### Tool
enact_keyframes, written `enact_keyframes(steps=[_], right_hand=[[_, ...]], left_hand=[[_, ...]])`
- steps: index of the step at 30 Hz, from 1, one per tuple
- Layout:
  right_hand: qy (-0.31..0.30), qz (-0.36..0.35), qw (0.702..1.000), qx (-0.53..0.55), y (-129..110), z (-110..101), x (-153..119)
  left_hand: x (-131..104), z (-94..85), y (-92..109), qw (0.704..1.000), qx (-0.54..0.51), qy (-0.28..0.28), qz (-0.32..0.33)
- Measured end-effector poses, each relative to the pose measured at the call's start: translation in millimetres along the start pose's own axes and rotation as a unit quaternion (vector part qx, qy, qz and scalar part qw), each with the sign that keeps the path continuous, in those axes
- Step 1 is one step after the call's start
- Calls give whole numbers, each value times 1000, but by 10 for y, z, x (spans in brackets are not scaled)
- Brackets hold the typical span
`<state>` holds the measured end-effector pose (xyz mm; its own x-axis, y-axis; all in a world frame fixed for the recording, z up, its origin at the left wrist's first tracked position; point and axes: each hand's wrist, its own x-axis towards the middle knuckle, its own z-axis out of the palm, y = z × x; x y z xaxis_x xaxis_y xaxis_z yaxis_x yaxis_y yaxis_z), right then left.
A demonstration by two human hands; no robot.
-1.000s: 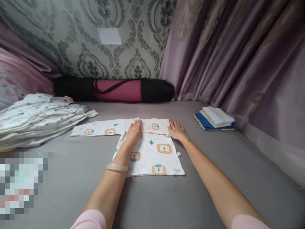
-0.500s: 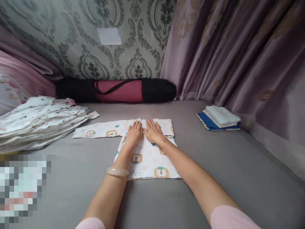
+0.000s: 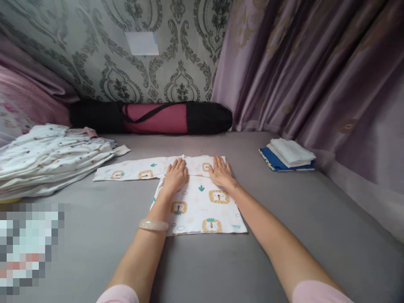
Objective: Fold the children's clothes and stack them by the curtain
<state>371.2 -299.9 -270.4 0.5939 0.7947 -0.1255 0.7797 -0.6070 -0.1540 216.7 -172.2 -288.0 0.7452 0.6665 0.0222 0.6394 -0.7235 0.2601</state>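
A small white garment with yellow lion faces and green leaves lies on the grey sheet. One sleeve stretches out to the left; on the right the cloth ends in a short folded edge. My left hand lies flat on the garment's upper middle, palm down, a pale bangle on its wrist. Flat on the upper right part, near the folded edge, rests my right hand, its fingers pointing away from me. Neither hand grips the cloth.
A heap of white patterned clothes lies at the left. Along the wall is a long black and maroon bag. A folded stack of white and blue cloth sits at the right, near the purple curtain. A blurred patch covers the lower left.
My right hand has slid to the right across the garment, away from my left hand, uncovering a lion print. My left hand stays in about the same place on the cloth.
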Motion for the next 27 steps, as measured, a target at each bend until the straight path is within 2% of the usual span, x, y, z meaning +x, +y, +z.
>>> enact_keyframes(steps=[3, 8, 12, 15, 18, 20, 21, 24, 27], right_hand=[[6, 11, 1000, -2, 35, -2, -16], [46, 87, 995, -3, 143, 68, -10], [38, 103, 994, -2, 280, 52, 4], [36, 143, 989, 0, 279, 5, 35], [103, 151, 983, -8, 106, -16, 77], [128, 94, 987, -8, -95, -1, 85], [124, 58, 991, -4, -210, 15, 78], [84, -43, 995, 12, -565, 75, 33], [59, -118, 991, 32, -884, 135, 4]], left_hand=[[-4, -2, 4, 1000, -1, 0, -2], [7, 4, 6, 1000, -8, 5, -1], [8, 8, 12, 1000, -6, 8, 1], [14, -80, 47, 1000, -3, 8, 13], [42, -273, 30, 999, -19, -2, 49], [46, -417, -78, 998, -34, 12, 55], [35, -481, -169, 998, -37, 31, 38], [-58, -620, -580, 990, -19, 103, -95], [-200, -701, -1096, 960, 33, 157, -231]])
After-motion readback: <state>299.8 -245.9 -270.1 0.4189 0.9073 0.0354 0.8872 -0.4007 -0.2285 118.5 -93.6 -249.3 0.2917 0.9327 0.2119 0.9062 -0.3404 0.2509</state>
